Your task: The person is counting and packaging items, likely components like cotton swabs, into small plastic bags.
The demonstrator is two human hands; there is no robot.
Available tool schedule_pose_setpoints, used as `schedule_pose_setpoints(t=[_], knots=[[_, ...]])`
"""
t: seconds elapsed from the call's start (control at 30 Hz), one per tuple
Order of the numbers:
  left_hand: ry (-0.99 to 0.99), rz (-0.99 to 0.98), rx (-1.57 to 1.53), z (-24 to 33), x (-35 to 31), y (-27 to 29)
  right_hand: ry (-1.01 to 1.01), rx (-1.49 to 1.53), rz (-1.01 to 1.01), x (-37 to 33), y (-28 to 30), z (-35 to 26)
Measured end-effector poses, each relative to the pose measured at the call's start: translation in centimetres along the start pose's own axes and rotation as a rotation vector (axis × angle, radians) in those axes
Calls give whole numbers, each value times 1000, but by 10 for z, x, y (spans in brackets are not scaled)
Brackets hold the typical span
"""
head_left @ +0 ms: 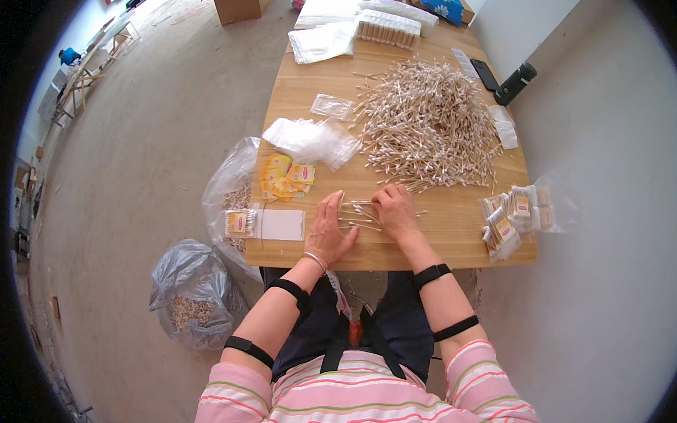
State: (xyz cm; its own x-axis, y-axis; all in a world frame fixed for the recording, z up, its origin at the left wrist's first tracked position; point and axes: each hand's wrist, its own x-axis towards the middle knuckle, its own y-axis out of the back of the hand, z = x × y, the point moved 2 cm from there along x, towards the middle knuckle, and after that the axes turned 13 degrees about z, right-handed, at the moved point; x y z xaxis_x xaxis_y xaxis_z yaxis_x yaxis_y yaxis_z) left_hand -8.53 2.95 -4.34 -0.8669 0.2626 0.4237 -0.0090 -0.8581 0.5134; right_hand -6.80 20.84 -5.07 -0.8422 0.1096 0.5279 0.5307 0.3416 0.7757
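1 pale wooden table (313, 80) carries nearly everything; clock read from the 2 hands, 12 pointing away from the body. At 1 o'clock, a broad heap of swabs (431, 125), near edge close by, presumably so supply costs only a short reach. On the floor at 8, a translucent plastic bag (180, 266) with more swabs inside, mouth upward; kept off the table, I'd judge, to spare working room. At 3, filled clear packs (521, 203) jumbled by the right-hand edge, probably grouped there to keep them apart from loose stock. At 11, flat white sleeves (311, 142) fanned in overlap, which would make singling out 1 easier. Left hand (329, 227): thumb spread well away from the fingers, palm toward the loose swabs, apparently a low wall against rolling. Right hand (394, 212): fingers curled down over the swabs, perhaps to line them up; whether the tips pinch any, cannot tell. At 10, yellow printed cards (276, 176) in a loose overlapping spread, near the left hand. At 9, a white rectangular pad (283, 224) lying flat; just beyond it, at the table's left edge, 1 labelled swab pack (240, 223), label up. Smallest: a few loose swabs (364, 213) on the wood between the hands, mostly lying crosswise to the body, tips roughly left and right.
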Motion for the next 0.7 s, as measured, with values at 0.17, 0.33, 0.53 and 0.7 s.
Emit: schedule_pose_setpoints(t=[0.17, 0.33, 0.53, 0.7], knots=[[-2, 36, -7, -2, 0, 0, -136, -26, 32, -8, 15, -4], [-229, -82, 262, 9, -2, -1, -120, -47, -32, -9, 14, -15], [-311, -125, 358, 7, -4, -4, -87, -54, -30, -7, 12, -16], [-268, -138, 310, 6, -3, -4, -159, -141, 20, -8, 10, -2]])
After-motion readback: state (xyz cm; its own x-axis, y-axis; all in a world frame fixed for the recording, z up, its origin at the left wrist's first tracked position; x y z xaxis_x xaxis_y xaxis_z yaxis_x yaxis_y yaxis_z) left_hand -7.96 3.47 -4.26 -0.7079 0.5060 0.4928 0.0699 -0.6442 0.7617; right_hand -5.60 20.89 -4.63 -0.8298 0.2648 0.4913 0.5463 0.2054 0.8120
